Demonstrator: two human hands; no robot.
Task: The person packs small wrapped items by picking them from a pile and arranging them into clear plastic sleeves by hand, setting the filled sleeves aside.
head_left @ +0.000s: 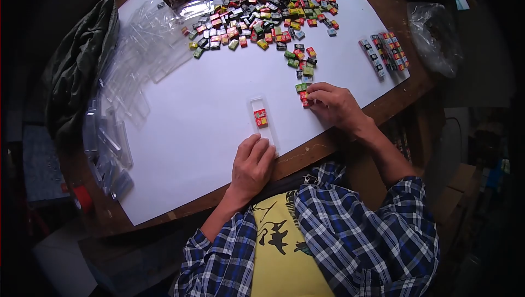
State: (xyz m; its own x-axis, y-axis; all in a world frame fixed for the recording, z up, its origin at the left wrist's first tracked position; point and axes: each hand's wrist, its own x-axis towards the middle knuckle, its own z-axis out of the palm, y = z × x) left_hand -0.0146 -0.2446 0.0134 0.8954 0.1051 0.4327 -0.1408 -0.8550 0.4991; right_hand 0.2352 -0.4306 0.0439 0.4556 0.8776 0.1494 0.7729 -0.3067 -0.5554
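A narrow clear plastic tray [256, 103] lies on the white sheet in front of me, with red small boxes [261, 118] inside its middle part. My left hand [253, 161] rests at the tray's near end, fingers bent together over its edge. To the right, my right hand [334, 104] has thumb and fingers closed on a red small box [304, 99] at the near end of a loose line of boxes. A green small box [301, 87] sits just beyond it, touching or nearly so.
A large pile of colourful small boxes [262, 13] spreads at the back. Empty clear trays [128, 62] and clear lids [112, 138] lie at left beside a dark cloth [82, 67]. Filled trays [391, 51] and a plastic bag [436, 37] are at right.
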